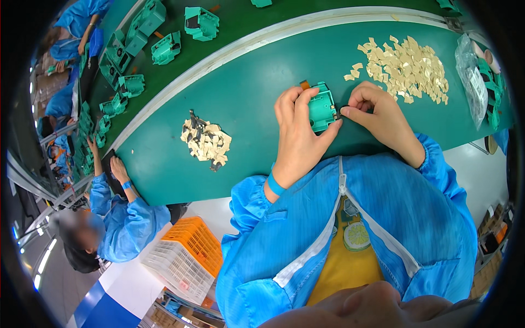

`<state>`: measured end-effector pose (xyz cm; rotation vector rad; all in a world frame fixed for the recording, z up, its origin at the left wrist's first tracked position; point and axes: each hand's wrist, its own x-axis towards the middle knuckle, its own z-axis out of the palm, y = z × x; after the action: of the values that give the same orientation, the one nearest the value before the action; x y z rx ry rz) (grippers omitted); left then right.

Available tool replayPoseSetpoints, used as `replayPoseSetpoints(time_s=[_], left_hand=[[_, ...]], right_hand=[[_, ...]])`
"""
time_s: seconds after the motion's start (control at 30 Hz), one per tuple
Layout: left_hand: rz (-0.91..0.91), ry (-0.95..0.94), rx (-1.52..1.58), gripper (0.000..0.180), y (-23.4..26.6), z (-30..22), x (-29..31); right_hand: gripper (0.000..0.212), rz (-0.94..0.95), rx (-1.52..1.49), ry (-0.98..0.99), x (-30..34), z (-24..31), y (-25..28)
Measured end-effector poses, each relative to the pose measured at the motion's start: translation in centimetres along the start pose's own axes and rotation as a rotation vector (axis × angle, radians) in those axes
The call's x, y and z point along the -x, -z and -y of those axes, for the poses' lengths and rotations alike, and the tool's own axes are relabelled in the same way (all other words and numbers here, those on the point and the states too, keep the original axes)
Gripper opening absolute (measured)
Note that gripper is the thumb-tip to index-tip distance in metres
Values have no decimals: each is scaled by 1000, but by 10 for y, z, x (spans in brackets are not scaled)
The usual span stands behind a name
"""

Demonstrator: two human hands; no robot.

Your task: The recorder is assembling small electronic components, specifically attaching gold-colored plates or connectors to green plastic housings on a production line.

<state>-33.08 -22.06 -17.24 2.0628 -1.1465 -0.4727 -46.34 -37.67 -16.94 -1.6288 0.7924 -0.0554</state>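
My left hand [295, 134] grips a green plastic housing [321, 109] above the green tabletop, thumb at its lower edge and fingers over its left side. An orange flat strip [304, 85] sticks out at the housing's top left. At the housing's right side, my right hand [383, 112] pinches a small dark piece [341, 111] between thumb and forefinger. Fingers cover most of that piece, so its kind cannot be made out. Beyond my right hand lies a loose heap of cream-coloured flat pieces [407, 68]. A smaller pile of cream and black scraps [205, 141] lies to the left.
Past a pale rail [229, 53], a dark green belt carries several green housings [201, 24]. A clear plastic bag [471, 82] and green parts [492, 93] sit at the far right. A co-worker [123, 218] works at the left; orange and white crates [188, 251] stand below the table's edge.
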Motion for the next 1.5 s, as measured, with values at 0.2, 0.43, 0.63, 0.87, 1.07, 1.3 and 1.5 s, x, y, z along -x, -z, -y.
replayPoseSetpoints(time_s=[0.2,0.43,0.63,0.87,1.07,1.3,1.5], left_hand=[[33,-1,40,70,8,-4,-1],[114,127,523,69,10,1,7],[151,-33,194,63,26,1,9],[161,207,462,55,30,-17,9],[168,224,441,54,29,-15,11],[162,213,420,54,28,-12,12],[155,206,407,54,27,-11,11]], right_hand=[[15,85,-226,36,-1,-8,2],[14,264,-398,-125,6,15,10],[15,246,-330,-126,13,29,8],[16,260,-284,-94,12,29,3],[15,241,-255,-49,14,31,-2],[17,220,-187,-45,14,35,-4],[17,185,-141,-36,15,38,-6]])
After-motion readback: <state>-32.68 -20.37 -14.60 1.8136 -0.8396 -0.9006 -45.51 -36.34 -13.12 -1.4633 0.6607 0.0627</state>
